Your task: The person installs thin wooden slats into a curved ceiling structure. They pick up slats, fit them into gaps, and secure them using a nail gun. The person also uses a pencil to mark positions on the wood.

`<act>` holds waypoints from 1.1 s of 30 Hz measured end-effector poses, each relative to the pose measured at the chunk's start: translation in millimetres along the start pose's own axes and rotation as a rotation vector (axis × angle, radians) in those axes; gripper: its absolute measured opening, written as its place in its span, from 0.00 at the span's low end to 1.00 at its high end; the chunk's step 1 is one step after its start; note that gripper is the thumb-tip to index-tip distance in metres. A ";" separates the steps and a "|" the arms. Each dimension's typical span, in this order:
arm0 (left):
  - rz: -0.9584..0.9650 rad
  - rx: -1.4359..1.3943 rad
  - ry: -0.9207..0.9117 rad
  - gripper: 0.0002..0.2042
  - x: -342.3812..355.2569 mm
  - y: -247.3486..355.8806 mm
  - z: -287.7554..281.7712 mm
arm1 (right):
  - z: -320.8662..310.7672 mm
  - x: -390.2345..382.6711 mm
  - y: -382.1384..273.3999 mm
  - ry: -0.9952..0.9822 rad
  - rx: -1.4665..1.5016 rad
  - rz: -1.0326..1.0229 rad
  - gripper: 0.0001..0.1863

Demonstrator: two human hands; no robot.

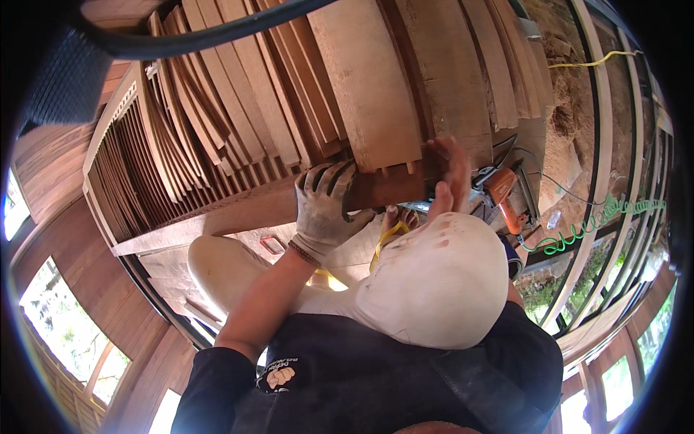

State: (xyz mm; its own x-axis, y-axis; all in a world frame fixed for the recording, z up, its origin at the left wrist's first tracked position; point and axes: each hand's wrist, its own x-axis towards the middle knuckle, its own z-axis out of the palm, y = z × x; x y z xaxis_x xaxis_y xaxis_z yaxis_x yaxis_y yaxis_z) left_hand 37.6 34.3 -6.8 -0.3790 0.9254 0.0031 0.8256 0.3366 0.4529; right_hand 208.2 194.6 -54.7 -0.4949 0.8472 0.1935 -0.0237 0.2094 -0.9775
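at wooden beam [390,188], hands [323,208] [454,173] apart, outstretched

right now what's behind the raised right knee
Past the raised right knee, the bare right hand shows, along with what look like toes and a yellow strap near the knee's left edge. The knee covers the right wrist; whatever else lies behind it can't be seen.

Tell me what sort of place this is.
Probably a woodworking area in a timber building: stacked wooden boards, an orange tool and a coiled green hose suggest it.
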 end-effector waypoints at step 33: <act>0.037 -0.040 -0.013 0.44 1.2 -1.8 0.0 | 16.5 24.1 2.5 0.094 0.520 0.391 0.43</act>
State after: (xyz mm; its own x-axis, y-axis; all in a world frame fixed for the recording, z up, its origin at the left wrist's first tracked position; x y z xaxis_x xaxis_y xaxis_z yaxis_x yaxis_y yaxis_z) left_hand 35.6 34.8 -7.6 -0.3426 0.9395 0.0090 0.8217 0.2950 0.4877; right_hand 181.9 207.5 -53.8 -0.4747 0.8570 -0.2007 -0.2857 -0.3657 -0.8858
